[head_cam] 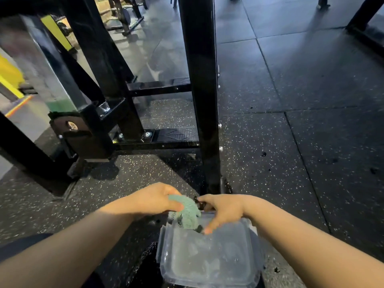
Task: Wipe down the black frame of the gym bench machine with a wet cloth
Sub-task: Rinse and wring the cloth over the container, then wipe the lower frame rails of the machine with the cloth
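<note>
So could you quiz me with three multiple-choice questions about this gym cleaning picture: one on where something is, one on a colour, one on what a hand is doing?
1. Where is the cloth?
A. draped over the black upright post
B. above the far edge of the clear plastic container
C. flat on the floor beside the yellow panel

2. What colour is the cloth?
A. bright red
B. white
C. pale green

3. What is the left hand doing?
A. gripping the cloth
B. resting flat on the floor
C. holding the post

Answers:
1. B, the cloth hangs between both hands over the container, just in front of the foot of the post.
2. C, it shows as a pale green knobbly fabric.
3. A, its fingers are curled round the cloth's upper end, while the right hand touches the cloth's other side.
</note>
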Available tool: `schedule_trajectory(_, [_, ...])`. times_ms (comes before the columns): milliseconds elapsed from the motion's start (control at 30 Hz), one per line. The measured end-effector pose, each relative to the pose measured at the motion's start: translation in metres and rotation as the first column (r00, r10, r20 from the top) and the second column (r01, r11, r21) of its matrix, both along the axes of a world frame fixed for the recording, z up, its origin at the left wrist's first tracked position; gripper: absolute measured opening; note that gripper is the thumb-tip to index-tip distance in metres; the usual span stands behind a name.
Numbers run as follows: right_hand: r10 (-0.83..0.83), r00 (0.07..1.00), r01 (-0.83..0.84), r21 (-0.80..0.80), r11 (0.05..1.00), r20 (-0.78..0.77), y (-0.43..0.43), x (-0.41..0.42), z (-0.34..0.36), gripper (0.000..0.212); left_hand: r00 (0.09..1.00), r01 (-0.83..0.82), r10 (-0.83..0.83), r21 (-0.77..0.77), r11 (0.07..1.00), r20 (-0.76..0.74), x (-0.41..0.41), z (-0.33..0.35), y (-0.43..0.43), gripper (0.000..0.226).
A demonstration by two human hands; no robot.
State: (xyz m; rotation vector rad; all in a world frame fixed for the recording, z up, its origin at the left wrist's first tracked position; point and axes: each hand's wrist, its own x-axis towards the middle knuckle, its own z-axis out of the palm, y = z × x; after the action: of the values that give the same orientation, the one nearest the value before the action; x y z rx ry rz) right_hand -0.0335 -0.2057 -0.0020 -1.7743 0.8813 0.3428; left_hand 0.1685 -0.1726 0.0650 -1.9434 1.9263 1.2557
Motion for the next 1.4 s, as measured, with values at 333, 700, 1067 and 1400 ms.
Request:
schedule_trajectory(333, [-0.263, 0.870, 0.348, -0.139, 0.927, 0.417, -0.027, 0.020, 0.055, 0.035, 0.991, -0.055, 0.073, -0.154, 0.987, 0.111, 0.033, 0.073, -0.017, 0.029])
schedule_trajectory(700, [-0.539, 0.828, 0.560, -0.186, 0.807, 0.154, -0.020, 0.043, 0.071, 0.041, 0.993, -0.084, 0.080, -0.045, 0.995, -0.084, 0.097, 0.031, -0.046, 0.075])
schedule_trajectory(1067, [-0.513, 0.848, 0.407, -0.457, 0.791, -0.135, -0.030, 0.104, 0.074, 0.035, 0.970, -0.227, 0.211, -0.141, 0.964, -0.120, 0.117, -0.016, -0.057, 0.018])
schedule_trajectory(1400, [-0.715, 0.625, 0.742, 0.046, 0.669, 0.312, -0.031, 0.197, 0.058, 0.035, 0.304, -0.724, 0.734, 0.353, 0.593, -0.608, 0.085, -0.015, -0.077, 0.029])
